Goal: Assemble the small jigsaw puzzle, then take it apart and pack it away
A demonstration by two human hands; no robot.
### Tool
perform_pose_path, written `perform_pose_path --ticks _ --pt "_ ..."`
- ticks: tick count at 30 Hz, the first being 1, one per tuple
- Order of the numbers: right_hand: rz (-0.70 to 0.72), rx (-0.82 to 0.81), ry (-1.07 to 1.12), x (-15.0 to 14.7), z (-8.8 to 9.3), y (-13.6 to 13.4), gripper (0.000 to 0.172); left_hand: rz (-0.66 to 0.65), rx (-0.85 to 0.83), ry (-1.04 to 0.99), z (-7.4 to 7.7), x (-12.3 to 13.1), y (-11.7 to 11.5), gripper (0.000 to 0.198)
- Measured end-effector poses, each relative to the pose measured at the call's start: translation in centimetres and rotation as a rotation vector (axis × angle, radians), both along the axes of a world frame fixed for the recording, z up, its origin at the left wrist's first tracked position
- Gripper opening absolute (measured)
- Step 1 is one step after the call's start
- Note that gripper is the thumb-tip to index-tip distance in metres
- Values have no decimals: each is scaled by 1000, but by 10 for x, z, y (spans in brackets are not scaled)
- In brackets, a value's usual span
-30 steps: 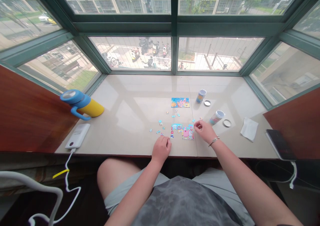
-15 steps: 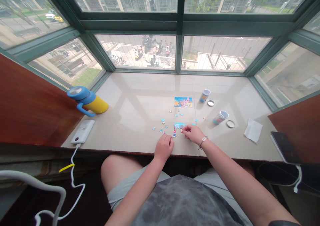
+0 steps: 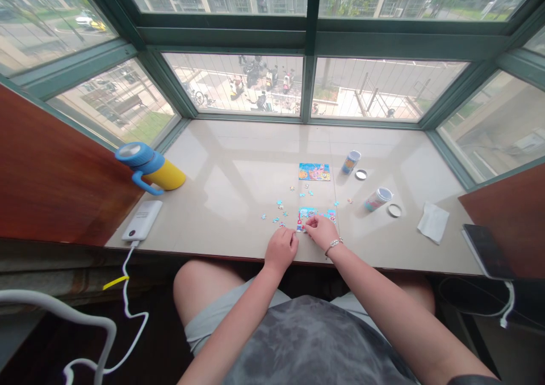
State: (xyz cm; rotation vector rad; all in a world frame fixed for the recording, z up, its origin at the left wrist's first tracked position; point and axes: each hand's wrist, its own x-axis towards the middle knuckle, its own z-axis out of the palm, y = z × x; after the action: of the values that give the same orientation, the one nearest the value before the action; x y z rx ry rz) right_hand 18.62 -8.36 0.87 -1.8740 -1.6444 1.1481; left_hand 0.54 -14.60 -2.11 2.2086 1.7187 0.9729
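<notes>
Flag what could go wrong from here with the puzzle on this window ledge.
The right hand is on the partly built puzzle, so a slip could knock joined pieces apart. The left hand is close to the loose pieces; a brush might scatter them, possibly over the front edge of the ledge. Glare on that shiny surface could also make small pale pieces harder to spot.

One left hand (image 3: 281, 250) and one right hand (image 3: 323, 231) are counted, with two jigsaw puzzles (image 3: 313, 172), two printed tubs (image 3: 377, 199), two round lids (image 3: 394, 210), one flask (image 3: 151, 172), one power bank (image 3: 139, 220), one tissue (image 3: 433, 222) and one phone (image 3: 487, 251).
</notes>
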Motion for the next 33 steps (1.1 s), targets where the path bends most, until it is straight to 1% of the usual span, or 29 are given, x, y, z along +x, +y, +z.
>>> perform_pose_path --ticks 4,11,16,23,29,33 --pt "-25 40 -20 -7 -3 -3 6 18 5 -3 -1 1 0 18" --pt "0 131 -88 -13 -5 -9 6 5 -2 16 -2 0 0 18" --pt "7 129 -109 -16 -4 -11 8 2 -8 14 -3 -1 0 18" --pt "62 127 -154 -18 1 -7 11 -5 -21 19 -1 -1 -1 20" --pt "68 126 -171 -21 1 -5 12 4 -22 26 -1 -1 0 19" --pt "17 148 -111 -8 7 -2 10 9 -34 26 -1 -1 -1 19"
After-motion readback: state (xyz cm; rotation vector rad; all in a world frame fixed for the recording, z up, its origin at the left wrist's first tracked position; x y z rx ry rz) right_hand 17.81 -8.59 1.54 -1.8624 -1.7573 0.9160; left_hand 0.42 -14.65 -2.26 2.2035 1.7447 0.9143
